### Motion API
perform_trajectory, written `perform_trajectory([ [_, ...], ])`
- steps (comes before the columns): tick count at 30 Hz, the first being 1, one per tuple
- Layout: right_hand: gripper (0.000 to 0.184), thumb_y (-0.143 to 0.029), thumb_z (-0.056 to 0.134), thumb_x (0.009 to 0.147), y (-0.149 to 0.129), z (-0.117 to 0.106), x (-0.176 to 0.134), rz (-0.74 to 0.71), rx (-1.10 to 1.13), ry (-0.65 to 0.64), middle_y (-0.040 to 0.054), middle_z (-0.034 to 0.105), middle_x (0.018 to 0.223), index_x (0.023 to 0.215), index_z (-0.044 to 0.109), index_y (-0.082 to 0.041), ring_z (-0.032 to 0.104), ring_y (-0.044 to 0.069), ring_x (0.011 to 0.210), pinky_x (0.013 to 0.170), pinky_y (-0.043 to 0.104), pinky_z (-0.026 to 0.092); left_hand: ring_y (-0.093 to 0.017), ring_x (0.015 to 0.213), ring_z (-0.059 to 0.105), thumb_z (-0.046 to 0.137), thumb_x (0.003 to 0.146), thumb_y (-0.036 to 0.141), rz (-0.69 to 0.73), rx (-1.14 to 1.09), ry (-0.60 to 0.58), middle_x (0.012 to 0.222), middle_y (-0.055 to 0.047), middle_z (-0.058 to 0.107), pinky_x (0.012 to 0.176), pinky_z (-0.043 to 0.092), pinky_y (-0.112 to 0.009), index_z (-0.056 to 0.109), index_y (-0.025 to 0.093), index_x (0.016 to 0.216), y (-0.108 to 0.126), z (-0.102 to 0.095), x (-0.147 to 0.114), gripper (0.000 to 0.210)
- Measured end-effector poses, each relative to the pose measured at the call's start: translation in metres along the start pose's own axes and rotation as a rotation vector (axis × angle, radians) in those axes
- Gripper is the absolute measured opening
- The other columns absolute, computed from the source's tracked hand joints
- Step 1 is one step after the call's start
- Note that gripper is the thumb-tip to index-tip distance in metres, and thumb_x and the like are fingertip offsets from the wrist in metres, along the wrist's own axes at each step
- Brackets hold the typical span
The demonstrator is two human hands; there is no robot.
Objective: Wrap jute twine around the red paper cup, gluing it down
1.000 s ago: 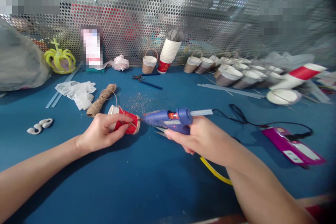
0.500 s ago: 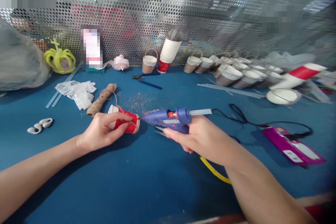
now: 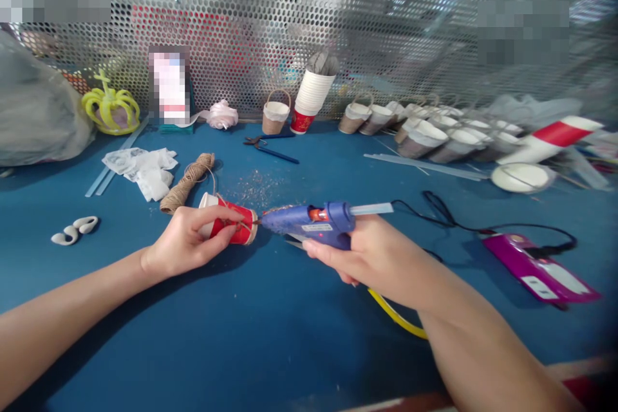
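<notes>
My left hand (image 3: 196,241) grips a red and white paper cup (image 3: 247,232) that lies on its side, its fingers pressing a strand of twine against the wall. The twine runs back to a hank of brown twine (image 3: 187,183) just behind the cup. My right hand (image 3: 362,251) is closed around a blue hot glue gun (image 3: 290,219), with a clear glue stick (image 3: 371,209) poking from its back. The nozzle meets the cup's right end or sits very close to it. Below the gun, pointed metal blades (image 3: 295,244) show beside my right fingers; their handles are hidden.
Pliers (image 3: 270,149) lie behind the glue gun. Twine-handled small buckets (image 3: 420,138) and stacked paper cups (image 3: 313,93) line the mesh. White lace (image 3: 142,167) and earbuds (image 3: 74,230) are at left. A purple power strip (image 3: 541,267) with a black cord is at right.
The glue gun in my right hand has shifted very slightly to the right and tilted a little. My left hand and the cup stay essentially in place.
</notes>
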State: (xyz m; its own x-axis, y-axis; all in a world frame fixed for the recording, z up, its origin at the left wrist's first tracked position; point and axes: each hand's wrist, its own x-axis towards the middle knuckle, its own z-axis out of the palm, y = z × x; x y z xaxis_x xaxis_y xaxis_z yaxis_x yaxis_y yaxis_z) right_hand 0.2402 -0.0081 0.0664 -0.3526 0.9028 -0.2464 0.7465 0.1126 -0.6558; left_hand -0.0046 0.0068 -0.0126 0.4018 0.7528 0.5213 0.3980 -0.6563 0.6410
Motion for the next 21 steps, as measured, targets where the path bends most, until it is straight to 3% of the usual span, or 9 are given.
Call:
perform_trajectory([
  [3, 0.016, -0.032, 0.053, 0.077, -0.001, -0.002, 0.003, 0.023, -0.017, 0.000, -0.0062, 0.048, 0.038, 0.067, 0.051, -0.020, 0.048, 0.010, 0.034, 0.035, 0.019, 0.039, -0.006, 0.038, 0.048, 0.055, 0.081, 0.013, 0.065, 0.008, -0.015, 0.046, 0.006, 0.058, 0.042, 0.042, -0.015, 0.062, 0.012, 0.094, 0.001, 0.000, 0.000, 0.015],
  [8, 0.017, -0.031, 0.052, 0.078, -0.002, -0.003, 0.007, 0.023, -0.023, 0.001, -0.0050, 0.049, 0.040, 0.066, 0.053, -0.019, 0.050, 0.010, 0.036, 0.038, 0.019, 0.041, -0.007, 0.049, 0.059, 0.055, 0.081, 0.010, 0.149, 0.037, -0.020, 0.066, -0.001, 0.070, 0.048, 0.045, -0.013, 0.061, 0.013, 0.094, 0.003, 0.000, 0.001, 0.015],
  [16, 0.022, -0.031, 0.050, 0.080, -0.001, -0.001, 0.012, -0.010, -0.018, 0.004, -0.0045, 0.049, 0.040, 0.062, 0.052, -0.018, 0.049, 0.009, 0.037, 0.041, 0.020, 0.042, -0.006, 0.040, 0.053, 0.056, 0.081, 0.013, 0.190, 0.093, 0.001, 0.053, 0.002, 0.064, 0.044, 0.043, -0.014, 0.062, 0.013, 0.092, 0.002, 0.000, 0.001, 0.013],
  [21, 0.021, -0.030, 0.051, 0.079, 0.002, 0.001, 0.014, -0.022, 0.011, 0.011, -0.0045, 0.048, 0.038, 0.061, 0.051, -0.018, 0.049, 0.010, 0.037, 0.042, 0.021, 0.043, -0.005, 0.042, 0.053, 0.056, 0.080, 0.012, 0.182, 0.095, -0.003, 0.061, 0.000, 0.068, 0.044, 0.043, -0.014, 0.062, 0.013, 0.093, 0.001, 0.001, -0.001, 0.014],
])
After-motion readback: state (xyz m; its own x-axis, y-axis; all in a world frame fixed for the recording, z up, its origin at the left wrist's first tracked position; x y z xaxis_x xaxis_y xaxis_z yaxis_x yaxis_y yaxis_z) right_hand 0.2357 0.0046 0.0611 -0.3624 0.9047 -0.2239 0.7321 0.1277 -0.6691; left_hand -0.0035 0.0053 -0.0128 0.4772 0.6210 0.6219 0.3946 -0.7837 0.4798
